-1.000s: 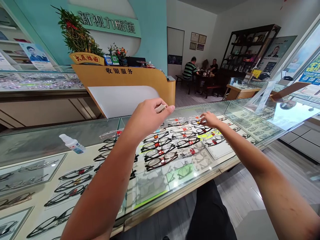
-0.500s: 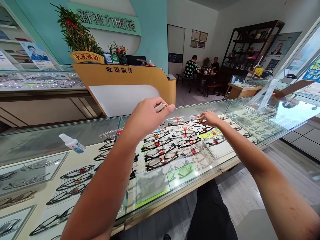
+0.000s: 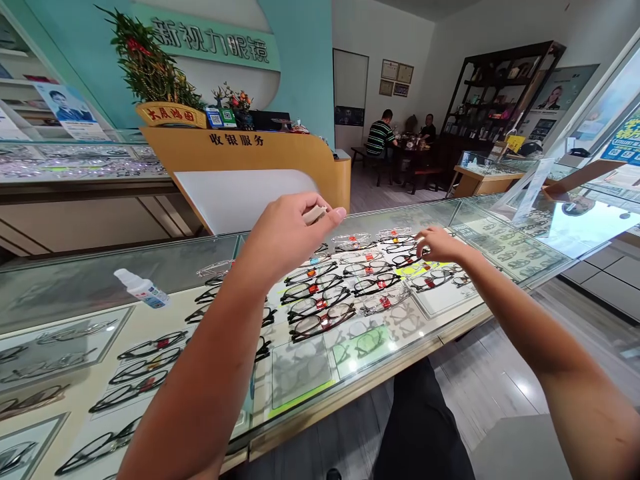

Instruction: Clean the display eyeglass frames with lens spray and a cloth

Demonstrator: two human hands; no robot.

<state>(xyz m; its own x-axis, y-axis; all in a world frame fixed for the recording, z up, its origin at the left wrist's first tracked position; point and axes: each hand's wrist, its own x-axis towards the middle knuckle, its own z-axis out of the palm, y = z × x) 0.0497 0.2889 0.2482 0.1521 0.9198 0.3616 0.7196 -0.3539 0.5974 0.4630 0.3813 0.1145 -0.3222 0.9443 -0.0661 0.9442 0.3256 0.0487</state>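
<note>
Fingers of the left hand (image 3: pixel 280 233) are gripping one pale piece (image 3: pixel 314 215) above the glass worktop (image 3: pixel 65 280); those of the right hand (image 3: pixel 443 245) are curling near many eyeglasses (image 3: pixel 430 283), and I cannot tell whether these fingers are holding anything. One spray bottle (image 3: pixel 143 289) is resting leftward, and two people (image 3: pixel 381 138) are sitting beyond. Compared with before, the right hand is hovering farther right

I get bright feed, dimmer around dark shelf (image 3: pixel 500 93) upper right. Glare on glass counter (image 3: pixel 590 233) at right, hotspots lower centre, soft shadows below spectacles (image 3: pixel 325 322). Edges stretched; far detail soft.
</note>
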